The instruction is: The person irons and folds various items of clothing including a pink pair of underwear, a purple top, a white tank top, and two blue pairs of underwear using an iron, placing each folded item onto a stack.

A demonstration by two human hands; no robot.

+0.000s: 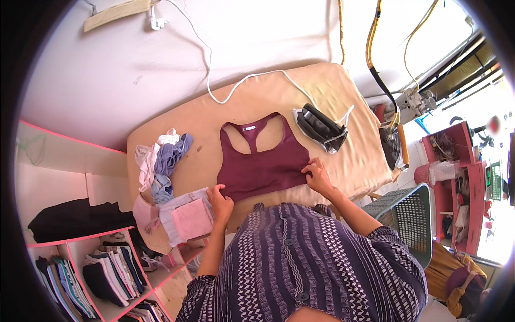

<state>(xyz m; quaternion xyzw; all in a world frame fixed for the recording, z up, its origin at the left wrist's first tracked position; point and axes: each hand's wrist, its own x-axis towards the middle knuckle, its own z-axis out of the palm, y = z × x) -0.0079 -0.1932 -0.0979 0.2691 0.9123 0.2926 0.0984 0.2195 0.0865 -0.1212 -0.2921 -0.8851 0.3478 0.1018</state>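
A burgundy racerback sports bra (263,167) lies spread flat on a padded ironing table with a beige cloth cover (201,116). Its neck opening faces the wall and its hem is towards me. At the lower left corner of the bra, my left hand (221,204) holds the edge between thumb and fingers. My right hand (318,177) pinches the opposite side edge, near the hem. A black and white electric iron (322,126) rests just beyond the bra's right side, with its white cord (245,80) trailing along the back.
Crumpled clothes (167,159) and folded pink cloth (193,219) lie at the left. Shelves with folded garments (114,273) stand lower left. A second iron (389,147) sits off the right edge, near a green plastic basket (412,225). Another person (458,281) is at far right.
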